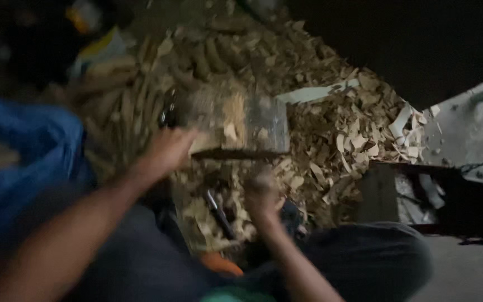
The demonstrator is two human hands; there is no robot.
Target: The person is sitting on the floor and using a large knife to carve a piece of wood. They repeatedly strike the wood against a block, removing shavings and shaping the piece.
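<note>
The person's left hand is clenched around the handle end of a broad flat blade, a cleaver-like tool held level above the heap; the grip is tight, though motion blur smears the fingers. The blade carries pale chips stuck to its face, and its dark lower edge runs toward the right hand.

The right hand sits lower, just beneath the blade's edge, curled into a loose fist. It is too blurred to say whether its grip holds anything.

Below and around both hands lies a big pile of wood chips, pale and tan, spreading to the right. Behind it is a stack of rounded brown sticks. At the left edge hangs a blue cloth or bag, and above it something yellow and white, too blurred to identify.
</note>
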